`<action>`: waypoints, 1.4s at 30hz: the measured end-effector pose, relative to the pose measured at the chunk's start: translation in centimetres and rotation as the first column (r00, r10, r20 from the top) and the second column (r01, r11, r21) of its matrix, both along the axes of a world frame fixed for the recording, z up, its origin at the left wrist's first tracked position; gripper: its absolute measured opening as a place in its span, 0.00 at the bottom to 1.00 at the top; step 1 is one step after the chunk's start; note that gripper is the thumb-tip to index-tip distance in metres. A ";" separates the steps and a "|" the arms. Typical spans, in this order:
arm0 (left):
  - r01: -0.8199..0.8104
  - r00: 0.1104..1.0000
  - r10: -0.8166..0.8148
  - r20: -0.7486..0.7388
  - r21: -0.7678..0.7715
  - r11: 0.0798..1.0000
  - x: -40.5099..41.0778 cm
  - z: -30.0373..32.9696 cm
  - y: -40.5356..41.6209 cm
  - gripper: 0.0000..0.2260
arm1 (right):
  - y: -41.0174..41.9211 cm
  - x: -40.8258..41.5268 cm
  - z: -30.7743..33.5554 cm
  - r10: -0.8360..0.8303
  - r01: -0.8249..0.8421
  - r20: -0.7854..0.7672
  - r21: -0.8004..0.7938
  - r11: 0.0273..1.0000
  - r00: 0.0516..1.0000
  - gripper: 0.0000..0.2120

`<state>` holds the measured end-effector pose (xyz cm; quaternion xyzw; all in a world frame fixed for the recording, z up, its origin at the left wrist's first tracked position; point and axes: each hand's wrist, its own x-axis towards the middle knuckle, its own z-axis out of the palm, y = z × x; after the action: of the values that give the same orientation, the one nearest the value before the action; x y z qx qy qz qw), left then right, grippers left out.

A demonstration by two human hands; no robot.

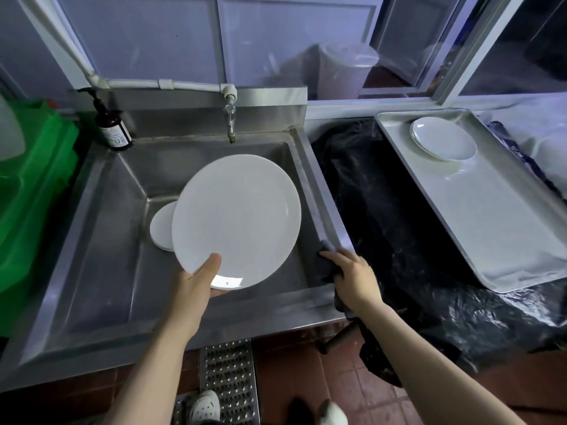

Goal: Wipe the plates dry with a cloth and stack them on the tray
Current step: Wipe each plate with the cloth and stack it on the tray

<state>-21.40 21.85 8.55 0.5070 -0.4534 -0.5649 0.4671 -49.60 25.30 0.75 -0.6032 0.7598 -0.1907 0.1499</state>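
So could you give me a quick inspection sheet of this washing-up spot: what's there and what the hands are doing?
Surface: steel sink, black plastic sheeting to its right.
Job's things: large plate held over the sink; small plates in the basin; stacked plates on the metal tray; dark cloth on the sink's rim.
Clutter: soap bottle, green bag.
Hands: left hand grips the large plate; right hand rests on the cloth.
Cables: nothing seen.
Surroundings: tap, windows, tiled floor, drain grate.

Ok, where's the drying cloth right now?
The dark cloth lies on the sink's front-right corner rim, under the right hand, beside the held plate.
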 end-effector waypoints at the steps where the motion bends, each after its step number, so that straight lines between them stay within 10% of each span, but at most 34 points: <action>1: 0.002 1.000 -0.002 -0.023 -0.010 1.000 -0.1 0.3 0.1 0.15 | -0.4 0.3 1.3 -0.004 0.012 0.075 -0.104 0.995 0.997 0.27; 7: 0.004 1.000 -0.005 -0.024 -0.045 0.999 -0.2 1.8 -0.4 0.15 | -2.8 3.6 11.0 0.106 0.081 0.336 -0.500 0.862 0.936 0.26; 15: 0.005 0.999 -0.013 -0.038 -0.192 0.981 -0.6 4.6 -0.4 0.19 | -5.0 6.5 17.2 0.081 -0.276 -0.300 -0.695 0.664 0.951 0.24; 32: -0.177 0.915 0.129 -0.382 -0.093 0.980 -1.1 5.7 -2.0 0.11 | -1.6 10.8 16.7 0.448 -0.656 -0.490 -0.437 0.615 0.747 0.18; 42: -0.104 0.938 0.053 -0.343 -0.132 0.986 -0.8 5.9 -1.2 0.15 | -5.7 9.2 21.0 0.097 -0.333 -0.448 -0.484 0.809 0.889 0.26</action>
<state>-22.17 20.62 14.45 0.3842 -0.3864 -0.5894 0.5964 -40.44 19.59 21.75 -0.7302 0.6120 -0.2533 -0.1677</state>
